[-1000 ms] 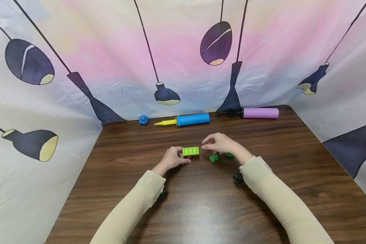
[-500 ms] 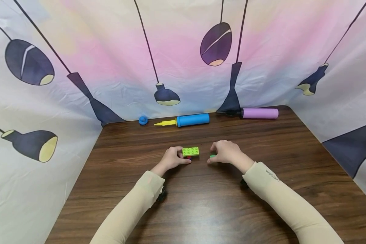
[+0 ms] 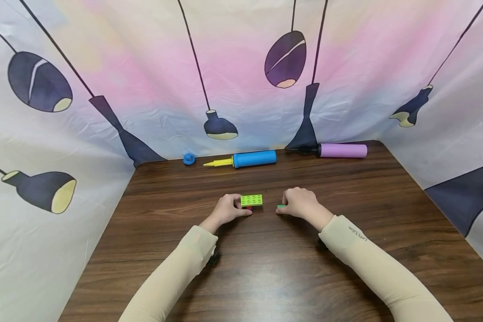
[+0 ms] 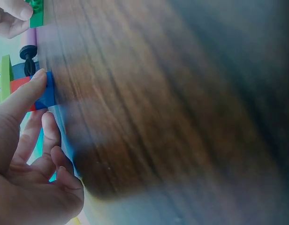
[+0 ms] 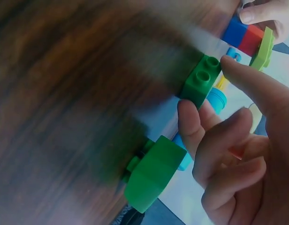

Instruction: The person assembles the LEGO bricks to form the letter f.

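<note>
My left hand grips a small stack of toy building bricks with thumb and fingers. On top sits a lime-green plate with studs; under it are a red brick and, lowest, a blue brick. To the right, my right hand pinches a green brick between thumb and fingers, its studs showing in the right wrist view. A second green brick rests on the table beside that hand, studs turned sideways; the hand hides it in the head view.
At the back of the wooden table lie a blue pump with a yellow nozzle and a purple pump. A small blue object sits at the back left. A printed cloth hangs behind.
My right hand has come down and slightly right onto the nearer green brick and now pinches it. The left hand stays in place with its stack.
</note>
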The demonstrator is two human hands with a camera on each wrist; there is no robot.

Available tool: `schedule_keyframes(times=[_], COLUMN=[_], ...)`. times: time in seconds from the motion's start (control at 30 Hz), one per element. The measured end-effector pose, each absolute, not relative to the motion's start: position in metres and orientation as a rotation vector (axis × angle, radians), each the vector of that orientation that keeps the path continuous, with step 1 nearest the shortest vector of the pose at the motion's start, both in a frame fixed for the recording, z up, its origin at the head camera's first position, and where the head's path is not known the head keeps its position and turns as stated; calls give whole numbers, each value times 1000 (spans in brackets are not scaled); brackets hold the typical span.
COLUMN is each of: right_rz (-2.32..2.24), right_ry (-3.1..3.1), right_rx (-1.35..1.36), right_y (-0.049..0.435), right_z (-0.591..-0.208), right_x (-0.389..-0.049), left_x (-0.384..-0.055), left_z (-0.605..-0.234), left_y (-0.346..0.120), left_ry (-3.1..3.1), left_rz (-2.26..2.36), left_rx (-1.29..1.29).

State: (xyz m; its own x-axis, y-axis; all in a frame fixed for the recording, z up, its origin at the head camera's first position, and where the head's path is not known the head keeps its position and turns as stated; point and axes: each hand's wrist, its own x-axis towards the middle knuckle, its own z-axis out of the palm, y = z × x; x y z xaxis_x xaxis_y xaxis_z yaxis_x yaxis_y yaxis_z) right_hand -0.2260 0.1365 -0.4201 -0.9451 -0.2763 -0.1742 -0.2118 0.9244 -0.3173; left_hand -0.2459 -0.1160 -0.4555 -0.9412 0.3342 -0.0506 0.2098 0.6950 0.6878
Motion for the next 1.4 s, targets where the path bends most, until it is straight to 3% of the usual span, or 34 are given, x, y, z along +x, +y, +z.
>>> schedule_keyframes(times=[0.2, 0.63, 1.4], right_rz=[-478, -489, -1185], right_ry=[2877, 2917, 2742], right_rx=[-482, -354, -595], right_y=[134, 131, 136], right_z=[-422, -423, -414], right_x=[-227, -228, -241], left_x=[-245, -245, -246], left_z=[-454, -455, -453], left_y=[-116, -117, -112], left_ry=[2743, 2742, 2749], left_rz=[1061, 1051, 1050], left_rx=[464, 474, 422])
